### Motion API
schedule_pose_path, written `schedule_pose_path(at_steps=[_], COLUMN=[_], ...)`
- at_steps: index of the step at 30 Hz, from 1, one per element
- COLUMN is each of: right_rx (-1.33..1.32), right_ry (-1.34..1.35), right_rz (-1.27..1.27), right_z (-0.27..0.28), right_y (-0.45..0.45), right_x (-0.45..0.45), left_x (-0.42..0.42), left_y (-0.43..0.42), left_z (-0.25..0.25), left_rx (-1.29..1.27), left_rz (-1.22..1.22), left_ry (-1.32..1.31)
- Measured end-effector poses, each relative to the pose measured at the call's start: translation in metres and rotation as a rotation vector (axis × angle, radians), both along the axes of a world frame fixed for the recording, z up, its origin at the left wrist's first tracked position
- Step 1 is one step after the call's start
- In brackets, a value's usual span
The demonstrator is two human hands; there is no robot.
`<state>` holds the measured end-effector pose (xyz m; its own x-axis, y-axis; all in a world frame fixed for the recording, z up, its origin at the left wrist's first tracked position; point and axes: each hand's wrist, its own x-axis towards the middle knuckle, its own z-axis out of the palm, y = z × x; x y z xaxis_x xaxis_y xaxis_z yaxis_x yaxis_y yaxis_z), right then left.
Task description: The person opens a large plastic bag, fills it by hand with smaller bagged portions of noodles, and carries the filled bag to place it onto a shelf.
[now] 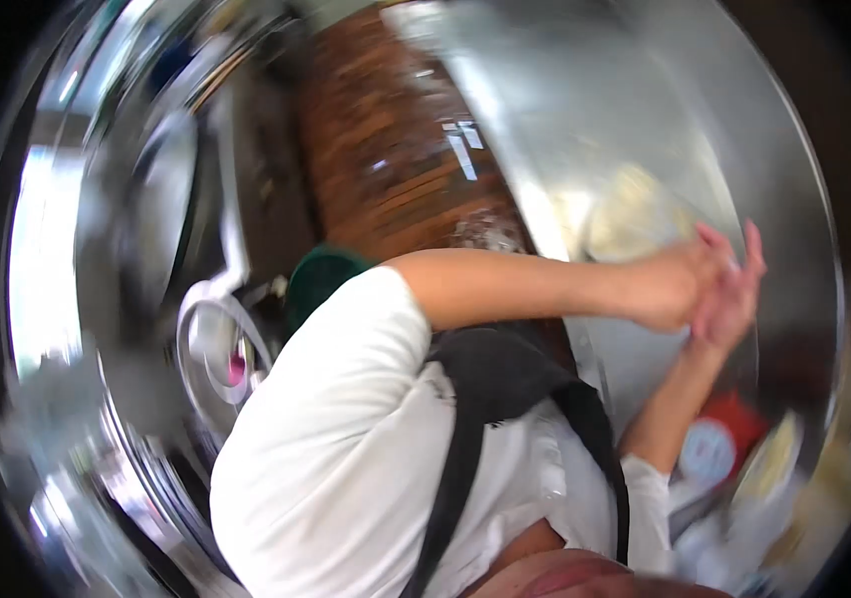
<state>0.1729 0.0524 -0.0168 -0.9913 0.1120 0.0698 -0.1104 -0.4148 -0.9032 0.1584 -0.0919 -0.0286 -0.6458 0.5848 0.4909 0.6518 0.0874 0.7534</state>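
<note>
My left hand (667,289) reaches across from the left and presses against my right hand (732,299); the two overlap above a grey metal surface (585,90). Blur and the overlap hide most of the left fingers, so whether they hold something does not show. Some fingers of the right hand are stretched out and apart, with no object visible in it. Just behind the hands lies a pale yellowish mass (635,214), too blurred to name, with a smaller pale patch (573,211) beside it.
A brown wooden surface (376,149) with white residue borders the metal one. A dark green round object (321,284) is near my left sleeve. At lower right are a red item (737,424) with a white round part and blurred packages. Metal equipment (166,199) stands at left.
</note>
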Motion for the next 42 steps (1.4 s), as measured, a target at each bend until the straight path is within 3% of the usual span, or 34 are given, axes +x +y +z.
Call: schedule_pose_path(at_steps=[1,5,7,10,12,13,14,16,20,22,26,27,28,30,32,36,40,42], right_rx=[0.011,0.139,0.280,0.387,0.337,0.304,0.271,0.168,0.043,0.023,0.187,0.222,0.180,0.512,0.482,0.557,0.247,0.122], right_ry=[0.037,0.274,0.306,0.446,0.530,0.572,0.615,0.705,0.613,0.631,0.627,0.620,0.611,0.640,0.621,1.017,1.494,1.573], right_rz=[0.083,0.311,0.399,0.684,0.801,0.814,0.828,0.783,0.785,0.996,1.261,1.344,1.504,1.468,1.790,2.000,1.874,1.761], right_z=[0.009,0.043,0.077,0.110,0.137,0.148,0.159,0.165,0.172,0.168,0.168,0.168,0.170,0.182,0.164,0.146,0.168,0.187], right_y=[-0.009,-0.065,-0.110,-0.162,-0.194,-0.204,-0.215,-0.233,-0.312,-0.365,-0.486,-0.517,-0.543,-0.576,-0.616,-0.668,-0.723,-0.754], right_x=[-0.004,-0.006,0.019,0.043,0.085,0.103,0.121,0.158,0.259,0.319,0.465,0.508,0.558,0.658,0.718,0.829,0.935,0.977], left_x=[0.009,0.079,0.110,0.144,0.167,0.195,0.233,0.292,0.491,0.604,0.790,0.824,0.855,0.912,0.957,1.007,1.059,1.094], left_y=[-0.016,-0.138,-0.188,-0.247,-0.279,-0.298,-0.320,-0.352,-0.404,-0.428,-0.440,-0.433,-0.425,-0.391,-0.364,-0.367,-0.448,-0.507], left_z=[-0.011,0.010,-0.013,-0.046,-0.080,-0.063,-0.047,-0.072,-0.071,-0.085,-0.114,-0.094,-0.107,-0.122,-0.132,-0.171,-0.144,-0.111], left_rx=[0.111,0.048,0.086,0.253,0.274,0.572,0.666,0.916,1.261,1.312,1.504,1.480,1.393,1.682,1.780,1.936,1.963,1.805], left_rz=[0.165,0.398,0.617,0.713,0.940,0.833,0.743,0.650,0.454,0.497,0.733,0.804,0.999,1.099,1.291,1.533,1.602,1.740], left_ry=[0.153,-0.263,-0.506,-0.866,-0.854,-0.979,-1.116,-1.122,-0.761,-0.634,-0.507,-0.478,-0.544,-0.415,-0.300,0.051,0.453,0.425])
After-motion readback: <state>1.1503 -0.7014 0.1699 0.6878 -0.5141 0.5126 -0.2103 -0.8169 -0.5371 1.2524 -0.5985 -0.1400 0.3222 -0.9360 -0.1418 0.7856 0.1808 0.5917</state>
